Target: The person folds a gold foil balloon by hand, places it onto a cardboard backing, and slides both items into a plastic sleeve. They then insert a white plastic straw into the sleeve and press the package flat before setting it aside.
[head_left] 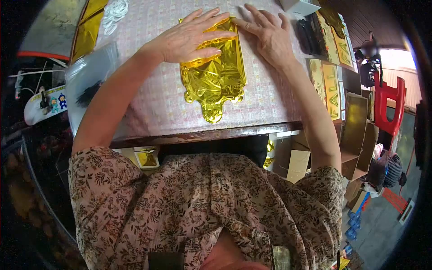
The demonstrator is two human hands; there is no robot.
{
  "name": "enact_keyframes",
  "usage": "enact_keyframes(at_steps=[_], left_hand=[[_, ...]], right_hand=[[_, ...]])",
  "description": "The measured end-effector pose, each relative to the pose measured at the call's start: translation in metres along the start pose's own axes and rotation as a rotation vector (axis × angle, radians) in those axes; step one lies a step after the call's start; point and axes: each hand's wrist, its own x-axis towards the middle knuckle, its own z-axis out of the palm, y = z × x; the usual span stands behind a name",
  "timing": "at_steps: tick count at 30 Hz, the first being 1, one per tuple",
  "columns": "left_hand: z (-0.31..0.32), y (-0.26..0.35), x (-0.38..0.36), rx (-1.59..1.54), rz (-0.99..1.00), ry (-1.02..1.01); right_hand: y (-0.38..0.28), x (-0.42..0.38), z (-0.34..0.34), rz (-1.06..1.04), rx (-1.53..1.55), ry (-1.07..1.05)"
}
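A flat, shiny gold foil balloon (213, 81) lies on the cloth-covered table in front of me, its narrow rounded tab pointing toward my body. My left hand (191, 38) rests flat across its upper left part with the fingers spread, hiding some of the foil. At the balloon's upper right corner, my right hand (267, 36) has its fingers apart. One fingertip reaches the foil edge, and the rest of that hand is on the cloth, holding nothing.
White looped cords (114, 15) lie at the table's far left, with clear plastic bags (92, 74) nearer. Boxes with gold lettering (333, 92) stand along the right edge beside a black object (307, 37). Past them are open cardboard boxes (355, 130) and a red plastic chair (389, 103).
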Motion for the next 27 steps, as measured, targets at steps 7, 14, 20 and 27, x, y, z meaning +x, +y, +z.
enact_keyframes(at_steps=[7,14,20,27], left_hand=[[-0.007,0.001,0.001,0.033,0.028,-0.016],[-0.005,0.0,0.002,0.012,0.021,-0.038],[-0.021,0.004,0.005,0.026,0.002,-0.071],[-0.024,0.002,0.006,-0.078,-0.029,-0.203]], right_hand=[[0.005,-0.001,-0.012,0.032,0.195,0.099],[-0.009,-0.018,-0.027,0.019,0.409,-0.03],[-0.013,-0.016,-0.027,-0.147,0.465,0.028],[-0.016,-0.031,-0.024,-0.207,0.541,0.031]])
